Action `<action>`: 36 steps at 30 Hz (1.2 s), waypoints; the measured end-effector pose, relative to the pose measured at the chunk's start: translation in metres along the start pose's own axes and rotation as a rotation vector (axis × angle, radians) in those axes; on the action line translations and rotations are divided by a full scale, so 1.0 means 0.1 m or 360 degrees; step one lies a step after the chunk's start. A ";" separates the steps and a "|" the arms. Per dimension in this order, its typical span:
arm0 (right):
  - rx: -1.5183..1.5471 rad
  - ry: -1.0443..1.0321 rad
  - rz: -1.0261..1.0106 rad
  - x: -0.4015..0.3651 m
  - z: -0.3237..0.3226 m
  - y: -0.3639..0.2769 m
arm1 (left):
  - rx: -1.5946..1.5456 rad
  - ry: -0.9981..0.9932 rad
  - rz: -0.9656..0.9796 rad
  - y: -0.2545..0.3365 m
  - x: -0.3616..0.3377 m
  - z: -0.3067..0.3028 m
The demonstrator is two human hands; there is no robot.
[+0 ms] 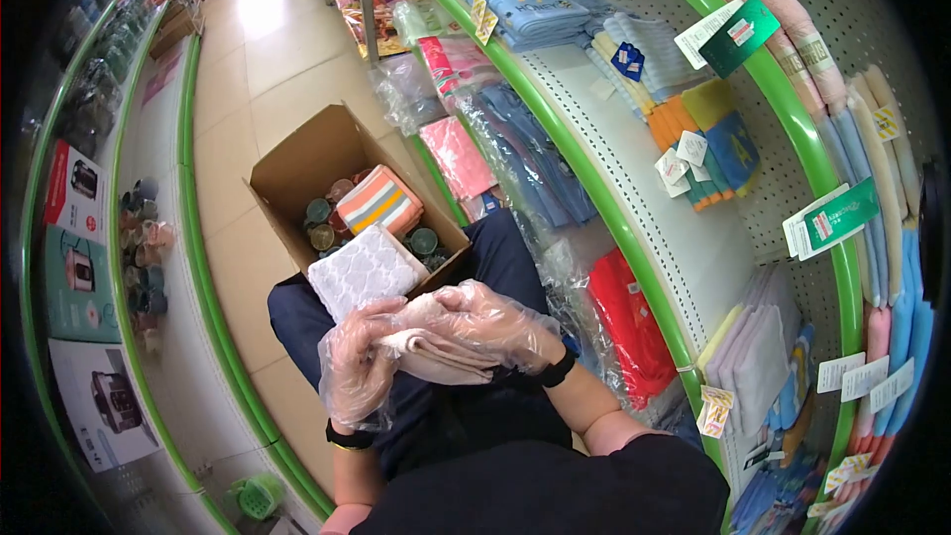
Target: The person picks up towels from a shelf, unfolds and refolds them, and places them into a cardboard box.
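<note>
Both hands wear clear plastic gloves and meet over my lap on a folded cream towel [436, 355]. My left hand [359, 362] grips its left end, fingers curled at the edge. Across the top and right side of the towel, my right hand [495, 322] is closed on the cloth. Just beyond them, a white patterned towel [367, 270] lies at the near rim of a cardboard box [297, 160]. Inside the box are an orange striped towel [380, 201] and several round jar-like items [321, 237], partly covered.
Green-edged shelves [634, 238] with folded blue towels [525, 2] and tagged towels curve along my right. A red plastic-wrapped item [630, 327] lies low there. On the left, another shelf [183, 357] holds cups [147, 238] and appliance boxes [104, 401]. Tiled floor [282, 50] runs between.
</note>
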State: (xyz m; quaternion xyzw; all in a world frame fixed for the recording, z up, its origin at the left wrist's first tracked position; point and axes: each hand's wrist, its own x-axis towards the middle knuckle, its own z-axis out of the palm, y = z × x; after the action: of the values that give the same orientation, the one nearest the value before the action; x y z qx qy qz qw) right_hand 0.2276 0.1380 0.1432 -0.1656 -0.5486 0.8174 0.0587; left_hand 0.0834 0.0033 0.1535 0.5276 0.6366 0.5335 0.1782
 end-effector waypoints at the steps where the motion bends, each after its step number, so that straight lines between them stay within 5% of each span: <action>1: -0.0048 0.0065 -0.0005 0.00 0.00 0.01 | 0.0027 0.0045 0.0083 -0.03 0.00 0.01; 6: -0.0549 0.0240 -0.0071 0.06 -0.01 0.11 | 0.0028 -0.0053 0.0026 -0.10 -0.03 -0.04; 10: -0.0467 0.0227 -0.0097 0.06 0.07 -0.03 | -0.0009 -0.0016 0.0030 -0.09 -0.02 -0.07; 20: -0.1561 0.0190 -0.0551 0.00 0.10 -0.08 | 0.0076 -0.0115 0.0013 -0.12 -0.01 -0.05; 28: -0.1617 0.0101 -0.0515 0.00 0.08 0.06 | -0.0173 -0.0316 -0.0141 -0.17 0.00 -0.10; 32: -0.2068 0.0087 -0.0945 0.01 0.00 0.28 | -0.0198 -0.0323 -0.0132 -0.19 0.00 -0.11; 34: -0.2927 0.0098 -0.1368 -0.02 -0.02 0.21 | -0.0222 -0.0157 -0.0011 -0.13 0.03 -0.06; 35: -0.2213 0.0244 -0.1155 -0.03 0.09 0.08 | -0.0149 -0.0147 -0.0046 -0.13 0.03 -0.06; 36: -0.2219 0.0246 -0.1169 0.00 0.08 0.06 | -0.0076 -0.0136 -0.0080 -0.12 0.03 -0.05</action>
State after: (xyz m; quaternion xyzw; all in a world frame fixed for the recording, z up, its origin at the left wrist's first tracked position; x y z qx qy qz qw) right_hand 0.2254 0.1287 0.1400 -0.0289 -0.9481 0.1998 0.2455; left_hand 0.0721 0.0047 0.1461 0.5292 0.6286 0.5209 0.2311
